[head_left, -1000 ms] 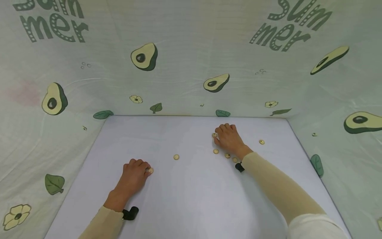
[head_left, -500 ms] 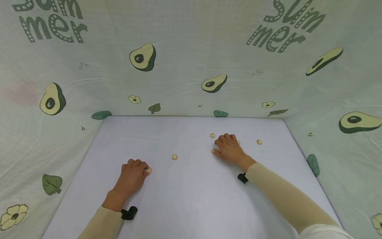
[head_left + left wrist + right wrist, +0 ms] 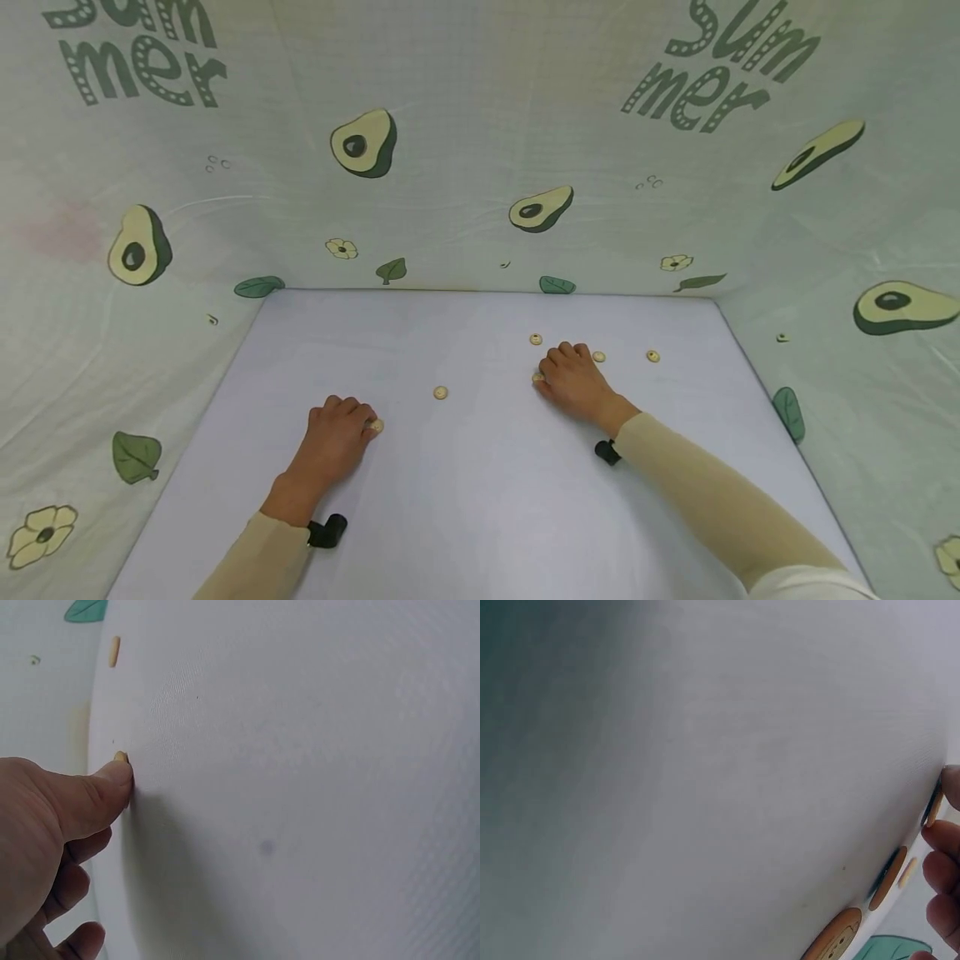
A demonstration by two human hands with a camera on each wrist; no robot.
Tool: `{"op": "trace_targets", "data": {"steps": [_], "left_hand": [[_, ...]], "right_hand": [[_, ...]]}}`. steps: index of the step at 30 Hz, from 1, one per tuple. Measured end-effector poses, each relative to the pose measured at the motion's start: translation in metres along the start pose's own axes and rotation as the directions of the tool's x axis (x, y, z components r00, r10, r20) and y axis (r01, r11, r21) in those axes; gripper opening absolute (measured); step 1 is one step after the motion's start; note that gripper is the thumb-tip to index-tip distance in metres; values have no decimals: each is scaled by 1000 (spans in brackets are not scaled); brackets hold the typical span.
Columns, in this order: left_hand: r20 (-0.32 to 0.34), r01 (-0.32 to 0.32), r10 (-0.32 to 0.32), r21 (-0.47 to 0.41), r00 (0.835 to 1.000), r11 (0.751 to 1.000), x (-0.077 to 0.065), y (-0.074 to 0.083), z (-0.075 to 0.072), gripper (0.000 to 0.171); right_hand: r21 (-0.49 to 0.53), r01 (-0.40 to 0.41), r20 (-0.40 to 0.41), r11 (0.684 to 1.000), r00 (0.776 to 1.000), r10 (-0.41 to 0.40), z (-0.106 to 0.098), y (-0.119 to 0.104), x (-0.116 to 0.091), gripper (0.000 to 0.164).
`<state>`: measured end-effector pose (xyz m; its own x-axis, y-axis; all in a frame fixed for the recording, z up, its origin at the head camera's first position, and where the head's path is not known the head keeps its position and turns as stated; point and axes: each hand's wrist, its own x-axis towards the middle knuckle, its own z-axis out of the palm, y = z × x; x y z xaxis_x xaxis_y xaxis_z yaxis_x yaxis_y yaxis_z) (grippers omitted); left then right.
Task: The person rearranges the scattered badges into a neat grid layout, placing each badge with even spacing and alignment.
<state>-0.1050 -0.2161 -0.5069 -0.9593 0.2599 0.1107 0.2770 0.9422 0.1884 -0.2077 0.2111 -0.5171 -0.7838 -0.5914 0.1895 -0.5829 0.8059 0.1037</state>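
Note:
Small round wooden discs lie on the white tabletop. At the left, my left hand (image 3: pixel 333 442) pinches one disc (image 3: pixel 377 425) by its edge; in the left wrist view the thumb covers most of this disc (image 3: pixel 121 756). Farther right, my right hand (image 3: pixel 577 385) holds another disc (image 3: pixel 537 377) between thumb and forefinger, seen edge-on as a thin disc (image 3: pixel 934 807) in the right wrist view. A lone disc (image 3: pixel 441 392) sits between the hands. Beyond the right hand lies a disc (image 3: pixel 536 339), and beside its knuckles another disc (image 3: pixel 598 357).
One more disc (image 3: pixel 653 356) lies toward the right side. The white tabletop (image 3: pixel 465 500) ends at a cloth backdrop (image 3: pixel 450 167) printed with avocados, which rises at the back and both sides. Nearer the right wrist camera lies a patterned disc (image 3: pixel 836 935).
My right hand has left the far disc and come nearer, taking hold of the disc in front of it. The disc beside its knuckles has come into view. My left hand stays put.

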Motion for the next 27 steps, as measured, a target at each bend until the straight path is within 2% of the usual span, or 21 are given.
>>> {"op": "trace_targets", "data": {"steps": [3,8,11,17,23,27], "left_hand": [[4,-2,2,11,1000,1000,0,2,-2,19],[2,0,0,13,1000,1000,0,4,-2,18],[3,8,-8,8,1000,1000,1,3,-1,19],[7,11,-11,-11,1000,1000,2,3,2,19],[19,26,-26,-13,999,1000,2,2,1,18],[19,26,-26,-17,999,999,2,3,1,18]], "right_hand": [[10,17,-19,1000,1000,-16,0,-1,0,23],[116,45,-3,992,999,-45,-3,-2,-1,11],[157,11,31,987,999,-16,-8,-3,-2,18],[125,-67,34,990,997,64,-12,-4,-2,29],[81,-34,4,996,999,34,-6,-5,-1,30],[95,-14,20,995,1000,12,-6,-5,-2,22]]}}
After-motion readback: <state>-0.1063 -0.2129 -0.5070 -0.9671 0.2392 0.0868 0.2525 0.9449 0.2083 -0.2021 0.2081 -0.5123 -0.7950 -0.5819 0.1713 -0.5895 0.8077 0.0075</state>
